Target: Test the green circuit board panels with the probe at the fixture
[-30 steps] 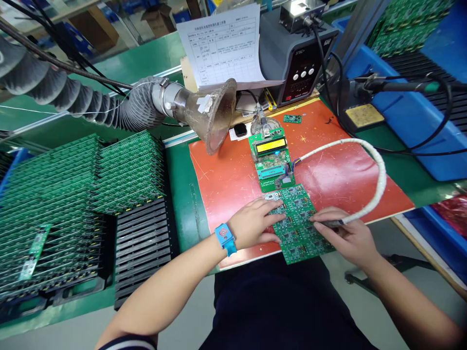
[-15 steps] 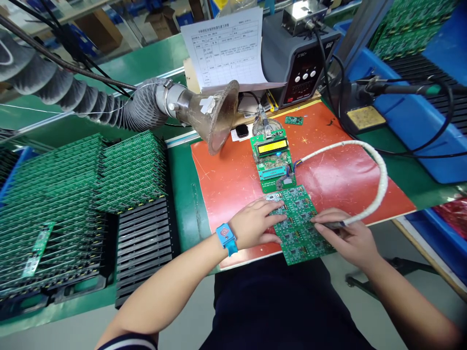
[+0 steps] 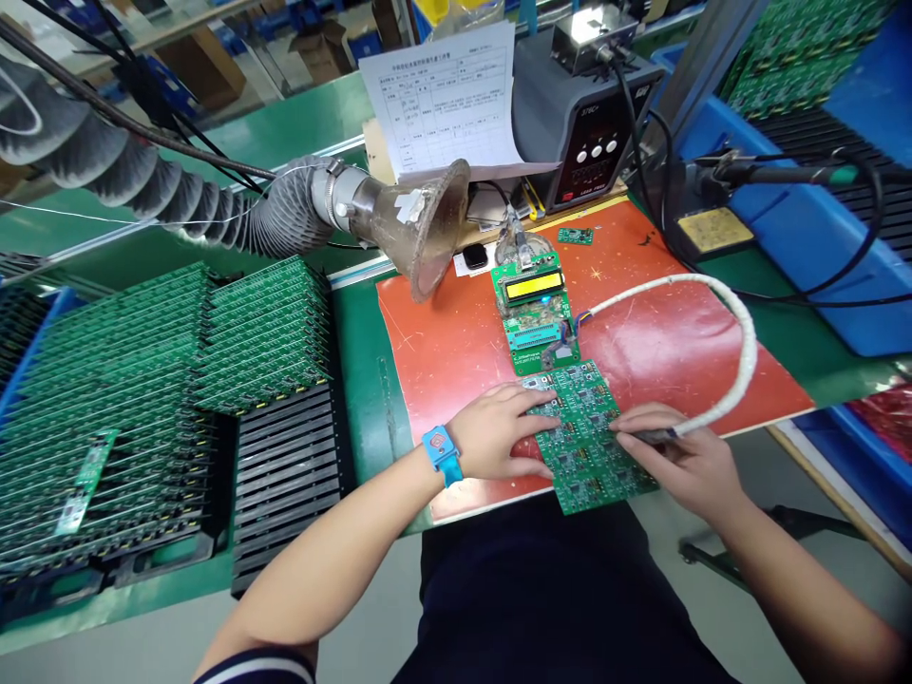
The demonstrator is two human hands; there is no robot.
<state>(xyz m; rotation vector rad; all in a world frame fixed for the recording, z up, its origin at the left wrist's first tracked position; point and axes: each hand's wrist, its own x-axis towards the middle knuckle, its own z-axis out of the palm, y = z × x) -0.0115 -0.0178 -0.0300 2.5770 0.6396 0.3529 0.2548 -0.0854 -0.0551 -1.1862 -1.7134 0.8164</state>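
Circuit panel (image 3: 585,456) lies at the front of the red mat (image 3: 456,351), beside the display board (image 3: 534,313). Left hand (image 3: 491,432) rests on the panel's left side, fingers spread, grasping nothing; right hand (image 3: 688,465) pinches the corded probe (image 3: 656,436).

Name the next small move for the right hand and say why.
I'd have the right hand press the cabled probe gently onto the circuit panel: it points at the panel, though contact is unclear, and the left hand rests on the panel's left side, likely steadying it.
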